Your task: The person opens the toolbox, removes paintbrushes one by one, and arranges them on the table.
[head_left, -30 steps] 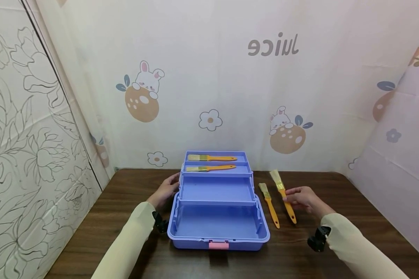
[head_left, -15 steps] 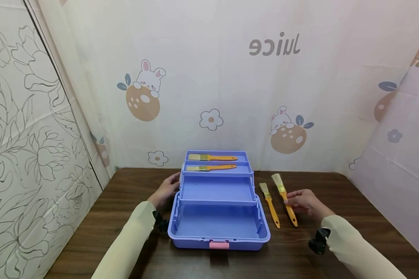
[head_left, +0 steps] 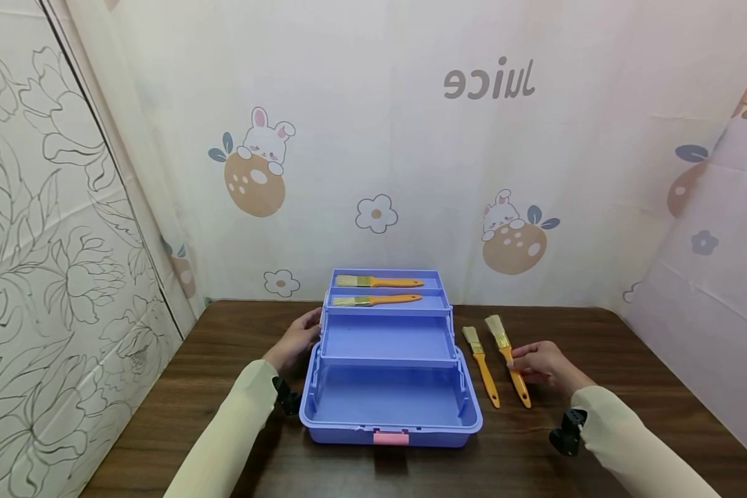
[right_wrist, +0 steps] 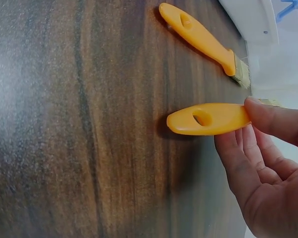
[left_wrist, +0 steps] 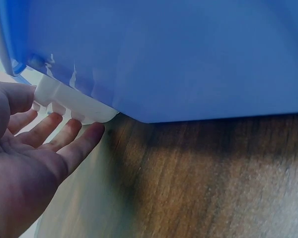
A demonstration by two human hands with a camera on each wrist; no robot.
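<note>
Pinching paintbrush (head_left: 505, 351), toolbox rim (head_left: 348, 425) left, tabletop (head_left: 647, 366) right

Right fingers (right_wrist: 237, 166) in a pinch

Toolbox (head_left: 336, 436) showing smooth plastic
Right of it, a paintbrush handle (right_wrist: 226, 119) is gleaming; the tabletop (right_wrist: 114, 148) is showing wood grain.

This is a curtained-off indoor nook, shown by bunny-print fabric (head_left: 423, 159) hanging behind a wood-grain table (head_left: 454, 477)
</note>
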